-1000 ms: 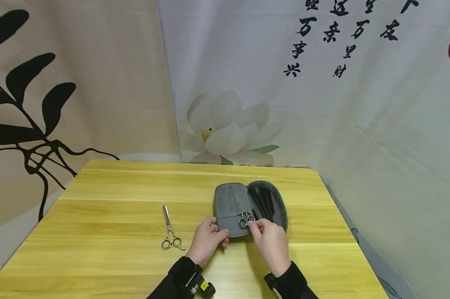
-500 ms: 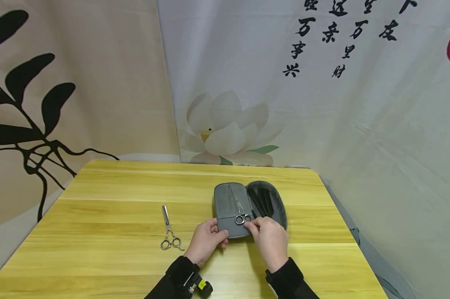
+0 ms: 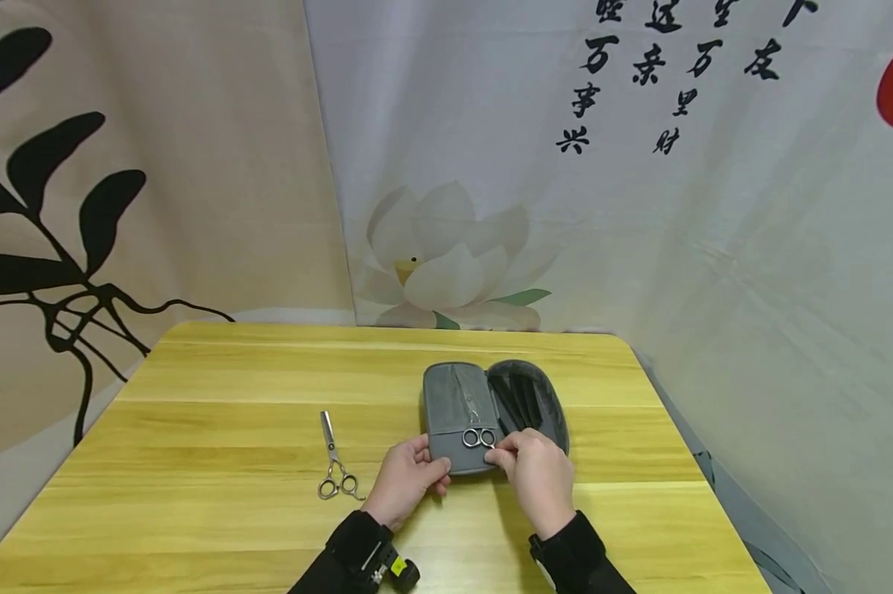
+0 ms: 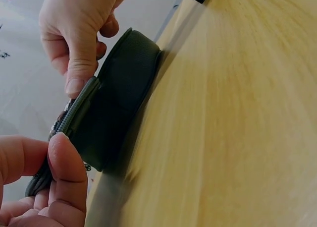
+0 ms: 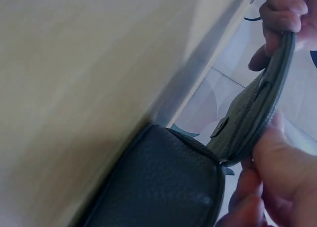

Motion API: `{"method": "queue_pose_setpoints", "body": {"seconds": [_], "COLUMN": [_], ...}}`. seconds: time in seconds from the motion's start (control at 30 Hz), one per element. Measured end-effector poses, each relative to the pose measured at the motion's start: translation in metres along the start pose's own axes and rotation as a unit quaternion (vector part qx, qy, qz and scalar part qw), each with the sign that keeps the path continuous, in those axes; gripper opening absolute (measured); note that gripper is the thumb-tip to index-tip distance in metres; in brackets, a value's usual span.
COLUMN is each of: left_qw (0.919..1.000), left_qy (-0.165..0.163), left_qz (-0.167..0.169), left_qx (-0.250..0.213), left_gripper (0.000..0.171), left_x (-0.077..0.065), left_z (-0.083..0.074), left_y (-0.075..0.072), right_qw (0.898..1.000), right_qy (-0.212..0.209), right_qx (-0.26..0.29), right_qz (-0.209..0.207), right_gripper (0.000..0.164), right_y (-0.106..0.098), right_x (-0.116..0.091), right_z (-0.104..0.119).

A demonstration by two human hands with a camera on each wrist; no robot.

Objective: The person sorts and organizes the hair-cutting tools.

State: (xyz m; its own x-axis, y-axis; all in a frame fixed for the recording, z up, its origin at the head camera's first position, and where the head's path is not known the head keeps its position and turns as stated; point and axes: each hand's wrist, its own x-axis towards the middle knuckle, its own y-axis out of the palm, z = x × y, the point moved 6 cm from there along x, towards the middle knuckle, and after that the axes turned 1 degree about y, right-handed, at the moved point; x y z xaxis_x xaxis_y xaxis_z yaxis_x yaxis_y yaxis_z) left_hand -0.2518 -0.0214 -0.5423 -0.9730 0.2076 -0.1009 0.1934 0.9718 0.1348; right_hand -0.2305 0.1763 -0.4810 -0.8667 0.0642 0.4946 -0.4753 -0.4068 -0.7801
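Note:
A grey zip case [image 3: 446, 458] lies open on the table, its flat flap on the left and deeper half on the right. My left hand [image 3: 404, 480] pinches the flap's left edge, thumb in front and fingers behind. My right hand [image 3: 541, 477] pinches the flap's lower edge near the hinge, as the right wrist view shows, with fingertips right at a pair of scissors [image 3: 479, 438]. These scissors sit in the flap's pocket, finger rings hanging out over its front, blades partly hidden. Another pair of hairdressing scissors [image 3: 332, 452] lies on the table, left of my left hand.
Several long dark items [image 3: 522, 400] lie inside the case's deeper half. The yellow wooden table [image 3: 231, 462] has its far edge just behind the case. Printed cloth hangings [image 3: 446, 165] stand beyond that edge.
The scissors in the pocket have slid slightly left, and their rings show more fully. My right fingertips have shifted from the ring down to the flap's lower edge. My left hand keeps its hold.

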Motion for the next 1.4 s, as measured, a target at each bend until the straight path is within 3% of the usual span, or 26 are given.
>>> {"method": "queue_pose_setpoints", "body": {"seconds": [0.1, 0.2, 0.33, 0.43, 0.57, 1.0, 1.27, 1.4], "left_qw": [1.0000, 1.0000, 0.9999, 0.9998, 0.9999, 0.9984, 0.9966, 0.9936], "left_qy": [-0.002, -0.003, -0.001, -0.004, -0.013, -0.010, -0.005, 0.007], "left_qz": [0.000, 0.004, 0.009, 0.009, 0.006, -0.041, -0.061, -0.073], "left_qx": [-0.002, -0.006, -0.014, -0.014, -0.003, 0.036, 0.055, 0.087], "left_gripper": [0.053, 0.052, 0.051, 0.050, 0.057, 0.065, 0.064, 0.062], "left_x": [0.000, 0.000, 0.002, 0.002, 0.001, -0.003, -0.005, -0.006], "left_z": [0.000, 0.000, -0.001, -0.002, -0.001, 0.000, -0.006, -0.013], "left_y": [0.000, 0.001, 0.001, 0.000, -0.002, -0.011, -0.018, -0.024], "right_qw": [1.000, 1.000, 0.996, 0.989, 0.981, 0.968, 0.964, 0.963], "right_qy": [0.004, -0.008, 0.027, 0.074, 0.102, 0.146, 0.155, 0.157], "right_qx": [0.008, 0.030, 0.082, 0.126, 0.158, 0.192, 0.200, 0.202], "right_qz": [0.014, -0.004, -0.024, 0.001, 0.039, 0.074, 0.083, 0.084], "right_gripper": [0.018, 0.012, 0.019, 0.028, 0.029, 0.019, 0.018, 0.018], "right_y": [-0.002, -0.011, -0.027, -0.030, -0.026, -0.013, -0.008, -0.007], "right_x": [0.002, 0.005, 0.013, 0.016, 0.014, 0.006, 0.004, 0.004], "right_z": [-0.001, -0.004, -0.016, -0.027, -0.033, -0.036, -0.038, -0.039]}}
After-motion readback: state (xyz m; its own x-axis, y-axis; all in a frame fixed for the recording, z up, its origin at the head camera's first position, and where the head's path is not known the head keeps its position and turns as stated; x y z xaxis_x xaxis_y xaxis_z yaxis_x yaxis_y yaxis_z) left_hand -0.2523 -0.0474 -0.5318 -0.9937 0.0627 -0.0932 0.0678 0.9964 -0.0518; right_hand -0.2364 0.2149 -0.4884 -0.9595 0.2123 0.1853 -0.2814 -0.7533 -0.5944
